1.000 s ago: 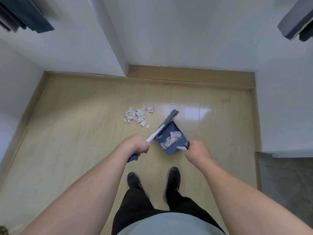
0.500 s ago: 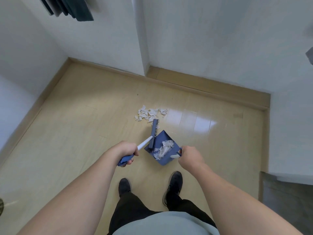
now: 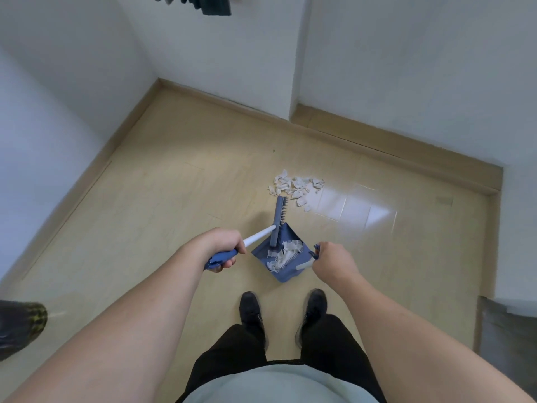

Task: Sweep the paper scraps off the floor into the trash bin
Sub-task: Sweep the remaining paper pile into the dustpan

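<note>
Above the wood floor (image 3: 174,199), left hand (image 3: 220,247) gripping broom (image 3: 277,221) handle, right hand (image 3: 334,261) clenched round dustpan (image 3: 280,257) handle

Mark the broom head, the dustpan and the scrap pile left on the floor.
broom head (image 3: 278,221): head view, on its grey back bar.
dustpan (image 3: 286,275): head view, on the bare blue near corner.
scrap pile (image 3: 296,186): head view, on the white scraps at its middle.

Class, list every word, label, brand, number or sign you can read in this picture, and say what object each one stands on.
None: no readable text shows anywhere.
Broom: no label visible.
Dustpan: no label visible.
Paper scraps on the floor: plain white, no print visible.
Dark object at the left edge: a yellowish pattern, too blurred to read as text.
</note>
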The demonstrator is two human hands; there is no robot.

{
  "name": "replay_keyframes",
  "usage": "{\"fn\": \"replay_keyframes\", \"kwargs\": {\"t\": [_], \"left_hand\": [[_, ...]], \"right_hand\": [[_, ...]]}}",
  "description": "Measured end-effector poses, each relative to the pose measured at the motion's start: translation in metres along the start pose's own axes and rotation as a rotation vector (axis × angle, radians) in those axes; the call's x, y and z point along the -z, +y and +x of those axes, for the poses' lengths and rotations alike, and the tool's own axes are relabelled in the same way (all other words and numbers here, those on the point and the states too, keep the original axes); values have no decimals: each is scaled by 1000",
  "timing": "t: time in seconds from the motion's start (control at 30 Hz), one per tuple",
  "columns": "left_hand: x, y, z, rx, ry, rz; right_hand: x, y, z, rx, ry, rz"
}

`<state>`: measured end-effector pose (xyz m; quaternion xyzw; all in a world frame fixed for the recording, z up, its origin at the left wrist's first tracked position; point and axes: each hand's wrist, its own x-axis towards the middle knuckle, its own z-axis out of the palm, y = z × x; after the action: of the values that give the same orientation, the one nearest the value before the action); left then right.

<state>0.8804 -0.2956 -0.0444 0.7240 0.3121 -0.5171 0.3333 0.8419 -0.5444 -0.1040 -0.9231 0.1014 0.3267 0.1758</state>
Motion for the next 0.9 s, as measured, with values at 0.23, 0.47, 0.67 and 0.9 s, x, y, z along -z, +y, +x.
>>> {"fn": "replay_keyframes", "kwargs": {"t": [0.23, 0.47, 0.67, 0.9], "left_hand": [[47, -72, -9, -3, 112, -184], [98, -135, -8, -13, 239, -254], [169, -206, 5, 2, 220, -222], [247, -282, -3, 71, 123, -88]], "right_hand": [[-27, -61, -9, 55, -7, 32], [-50, -137, -21, 93, 26, 32], [-98, -235, -50, 67, 73, 2], [-148, -328, -93, 60, 132, 39]]}}
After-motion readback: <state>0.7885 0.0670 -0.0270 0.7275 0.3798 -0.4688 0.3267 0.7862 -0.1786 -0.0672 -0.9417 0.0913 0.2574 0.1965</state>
